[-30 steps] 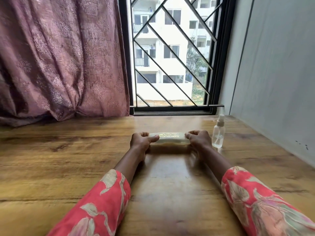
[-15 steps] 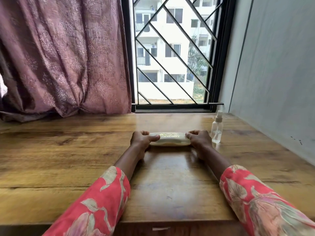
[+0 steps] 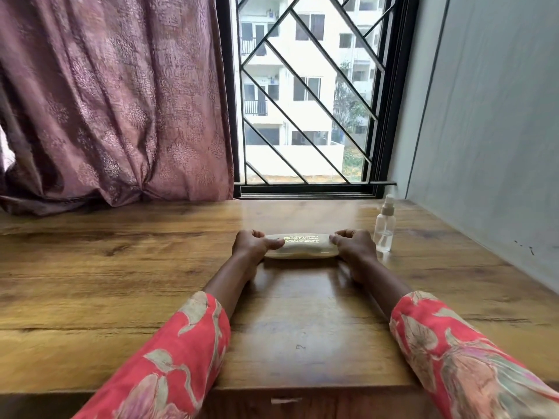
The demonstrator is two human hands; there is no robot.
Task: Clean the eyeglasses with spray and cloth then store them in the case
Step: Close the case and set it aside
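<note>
Hands (image 3: 255, 246) (image 3: 355, 244) gripping case (image 3: 302, 247), spray bottle (image 3: 384, 231) beside

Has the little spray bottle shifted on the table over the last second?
No. The spray bottle stays beside the right hand; only the camera moved.

Wooden table (image 3: 121, 282) by a barred window (image 3: 305, 95)

A mauve patterned curtain (image 3: 115, 98) hangs at the left, its hem resting on the tabletop; a grey wall (image 3: 490, 116) runs along the right, white apartment blocks (image 3: 302, 71) outside.
</note>
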